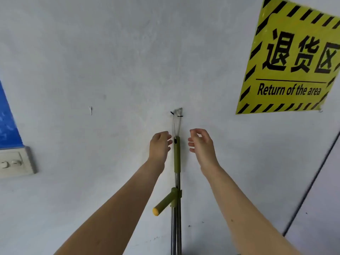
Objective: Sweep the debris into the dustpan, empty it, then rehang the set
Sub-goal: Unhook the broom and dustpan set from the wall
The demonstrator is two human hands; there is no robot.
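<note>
The broom and dustpan set hangs against the grey wall. Its long green handle [177,155] hangs by a thin string [176,126] from a hook [177,113]. Lower down, a second green handle with a yellow cap [164,203] juts out to the left from the metal poles [176,227]. My left hand [159,144] is just left of the handle's top, fingers apart and holding nothing. My right hand [201,142] hovers to the right of it, fingers curled and apart, empty. The brush head and the pan are out of view below.
A yellow and black sign [292,57] reading "Return of the area" is on the wall at the upper right. A white switch plate [14,162] and a blue panel [7,122] are at the left edge. A dark cable [312,183] runs down the wall at right.
</note>
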